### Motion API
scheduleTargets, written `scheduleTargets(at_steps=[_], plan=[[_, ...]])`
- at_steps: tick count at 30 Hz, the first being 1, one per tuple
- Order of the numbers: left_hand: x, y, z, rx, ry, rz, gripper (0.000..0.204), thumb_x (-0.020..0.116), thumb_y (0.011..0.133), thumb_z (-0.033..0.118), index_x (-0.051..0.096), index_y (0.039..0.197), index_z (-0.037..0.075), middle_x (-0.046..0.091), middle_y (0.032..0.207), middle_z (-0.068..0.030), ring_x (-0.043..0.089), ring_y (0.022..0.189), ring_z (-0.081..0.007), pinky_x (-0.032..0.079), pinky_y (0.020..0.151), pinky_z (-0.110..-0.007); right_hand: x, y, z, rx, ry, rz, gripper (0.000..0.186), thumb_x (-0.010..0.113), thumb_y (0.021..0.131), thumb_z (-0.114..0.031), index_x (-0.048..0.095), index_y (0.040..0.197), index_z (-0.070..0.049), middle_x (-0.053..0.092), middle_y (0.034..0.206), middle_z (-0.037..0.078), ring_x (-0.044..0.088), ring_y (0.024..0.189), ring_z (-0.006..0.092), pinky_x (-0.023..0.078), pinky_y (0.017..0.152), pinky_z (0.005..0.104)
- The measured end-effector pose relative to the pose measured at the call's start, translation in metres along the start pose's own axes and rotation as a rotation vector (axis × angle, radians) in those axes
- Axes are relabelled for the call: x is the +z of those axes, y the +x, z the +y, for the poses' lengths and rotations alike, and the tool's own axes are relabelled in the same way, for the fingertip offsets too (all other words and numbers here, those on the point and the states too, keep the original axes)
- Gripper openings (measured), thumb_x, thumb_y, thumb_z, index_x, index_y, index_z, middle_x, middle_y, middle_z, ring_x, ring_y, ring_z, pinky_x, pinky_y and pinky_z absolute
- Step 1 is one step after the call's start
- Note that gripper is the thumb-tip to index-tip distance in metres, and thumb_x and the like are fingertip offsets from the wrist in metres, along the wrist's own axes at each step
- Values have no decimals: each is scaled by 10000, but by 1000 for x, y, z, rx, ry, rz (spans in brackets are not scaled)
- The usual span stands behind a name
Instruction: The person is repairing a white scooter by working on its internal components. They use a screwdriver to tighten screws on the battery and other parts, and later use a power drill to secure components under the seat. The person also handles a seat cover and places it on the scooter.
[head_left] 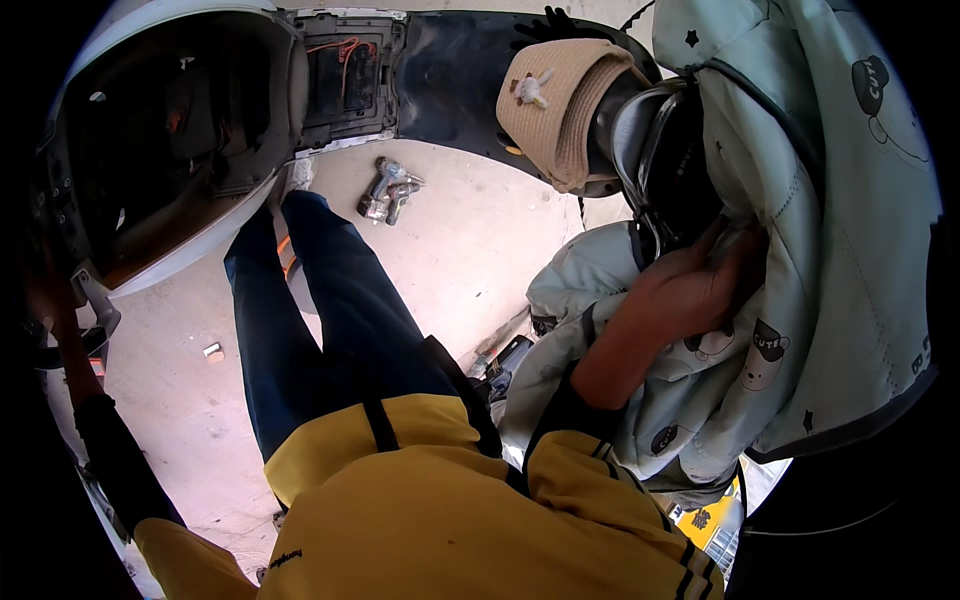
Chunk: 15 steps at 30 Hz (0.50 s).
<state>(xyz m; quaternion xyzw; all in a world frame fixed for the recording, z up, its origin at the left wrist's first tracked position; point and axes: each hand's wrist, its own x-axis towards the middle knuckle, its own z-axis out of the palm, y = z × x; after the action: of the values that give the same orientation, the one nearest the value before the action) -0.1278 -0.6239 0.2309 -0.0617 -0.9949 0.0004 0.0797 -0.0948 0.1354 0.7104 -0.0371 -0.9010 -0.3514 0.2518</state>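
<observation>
The pale grey-green quilted fabric cover [850,240], printed with dark cartoon heads and stars, fills the right side of the scene, its long axis running from far to near, with a bunched lobe spilling left toward the yellow shirt [420,510]. The right hand [685,295] is the nearer one by a wide margin: it lies against the cover's left part, the wrist low and the fingers pointing to the far right, into a fold. The fingertips are tucked there among cloth, so I cannot tell whether they pinch the fabric or only press on it. Just beyond the hand, on the far side, sits a glossy black rounded part with a silvery rim [650,125], and left of that rests a beige ribbed fabric hat [560,110] with a small white ornament. The left hand [52,300] is well apart, at the left edge beside the white-rimmed black open compartment [215,241]; it is too dark to tell how its fingers stand. Between the two sides, grey power tools [385,190] lie on the pale floor [460,235], beyond reach of either hand's fingers.
</observation>
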Motion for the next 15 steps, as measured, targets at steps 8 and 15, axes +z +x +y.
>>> scheduleTargets(at_steps=[8, 15], plan=[[-55, 37, 63, -146, -135, 85, 491, 624, 1054, 292, 552, 1505, 112, 601, 1480, -142, 621, 1308, -278, 476, 1078, -377, 24, 11, -3, 98, 81, 99, 209, 558, 1010, 0, 670, 1160, 92, 643, 1208, 295, 623, 1143, 460, 524, 978, 513], [-91, 65, 126, -287, -553, 99, 607, 668, 1025, 379, 506, 1526, 78, 620, 1453, -143, 645, 1269, -270, 531, 1016, -390, 44, -3, 3, 93, 138, 35, 205, 519, 1038, -66, 644, 1151, 51, 604, 1273, 276, 611, 1096, 483, 506, 966, 525]])
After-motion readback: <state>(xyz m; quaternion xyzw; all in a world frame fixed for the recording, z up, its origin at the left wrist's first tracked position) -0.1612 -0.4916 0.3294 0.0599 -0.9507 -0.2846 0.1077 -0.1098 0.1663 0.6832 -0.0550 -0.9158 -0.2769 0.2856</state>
